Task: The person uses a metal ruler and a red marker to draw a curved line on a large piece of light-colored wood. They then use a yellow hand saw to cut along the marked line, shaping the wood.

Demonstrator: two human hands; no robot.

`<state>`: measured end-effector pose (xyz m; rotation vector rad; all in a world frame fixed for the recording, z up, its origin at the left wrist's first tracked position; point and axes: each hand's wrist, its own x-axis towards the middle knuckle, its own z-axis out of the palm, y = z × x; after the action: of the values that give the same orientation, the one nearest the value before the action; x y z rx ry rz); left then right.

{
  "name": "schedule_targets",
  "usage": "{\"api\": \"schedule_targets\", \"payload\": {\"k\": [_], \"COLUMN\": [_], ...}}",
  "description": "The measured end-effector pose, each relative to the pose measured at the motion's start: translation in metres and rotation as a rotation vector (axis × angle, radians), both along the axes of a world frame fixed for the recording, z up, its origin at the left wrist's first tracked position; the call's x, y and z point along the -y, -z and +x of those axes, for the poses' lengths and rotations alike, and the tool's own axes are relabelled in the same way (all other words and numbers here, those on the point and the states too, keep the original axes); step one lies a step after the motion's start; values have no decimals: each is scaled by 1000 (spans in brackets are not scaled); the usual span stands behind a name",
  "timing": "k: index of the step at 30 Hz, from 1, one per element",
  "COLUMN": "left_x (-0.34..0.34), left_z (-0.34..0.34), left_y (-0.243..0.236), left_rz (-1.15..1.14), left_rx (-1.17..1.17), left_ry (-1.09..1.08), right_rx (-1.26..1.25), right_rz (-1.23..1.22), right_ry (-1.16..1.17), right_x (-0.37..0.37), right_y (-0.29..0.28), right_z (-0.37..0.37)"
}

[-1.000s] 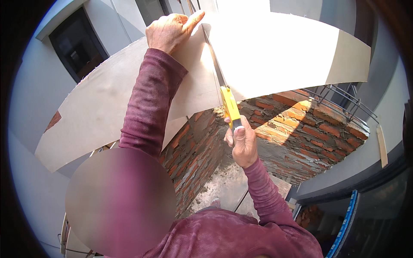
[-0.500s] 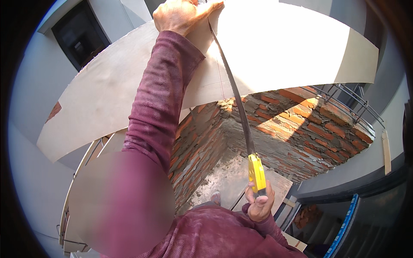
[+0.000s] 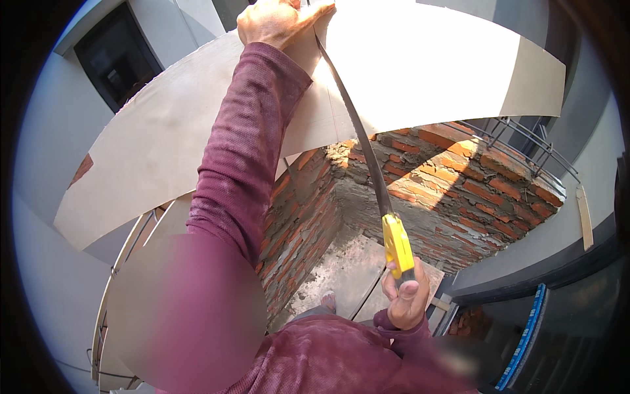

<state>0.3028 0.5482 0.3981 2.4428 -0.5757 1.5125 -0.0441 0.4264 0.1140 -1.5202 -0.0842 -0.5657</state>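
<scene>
A long pale wooden board [image 3: 157, 144], bowed by the lens, crosses the upper part of the view. At its far edge my left hand [image 3: 279, 25] is closed on the board, its thumb beside the tip of the saw. My right hand [image 3: 408, 299] is wrapped round the yellow handle of a handsaw [image 3: 374, 164]. The saw's dark, narrow blade runs up over the near edge to the far edge, next to a thin line marked on the board. Strong sunlight washes out the board right of the blade.
Rough brick walls [image 3: 453, 197] meet in a corner below the board. Metal bars [image 3: 525, 144] stick out above the right wall. A bare foot [image 3: 329, 301] stands on the pale floor panel [image 3: 348, 269]. A blue strip [image 3: 522, 338] stands at lower right, and a dark window [image 3: 118, 56] is upper left.
My right hand and the saw handle have moved upward and slightly right. My left hand keeps its grip on the board, and the view has shifted a little.
</scene>
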Motion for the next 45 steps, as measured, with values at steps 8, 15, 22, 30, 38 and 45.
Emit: {"api": "schedule_targets", "payload": {"k": [8, 15, 22, 30, 38, 45], "left_x": [-18, -21, -13, -7, -2, -17], "left_z": [-19, -7, -19, -9, 3, -9], "left_y": [-8, -4, -10, -10, 6, 4], "left_rz": [32, 13, 29, 32, 35, 47], "left_rx": [-58, 1, -105, -37, -24, 1], "left_ry": [-93, -42, -83, -35, -10, -49], "right_rx": [104, 115, 39, 242, 133, 15], "right_rz": [-68, -77, -91, -70, 5, -83], "right_ry": [-64, -90, -52, -60, -136, -82], "right_x": [-4, -2, -5, -5, -1, -1], "right_y": [-22, -38, 5, -45, -74, 3], "right_z": [48, 67, 23, 135, 111, 19]}}
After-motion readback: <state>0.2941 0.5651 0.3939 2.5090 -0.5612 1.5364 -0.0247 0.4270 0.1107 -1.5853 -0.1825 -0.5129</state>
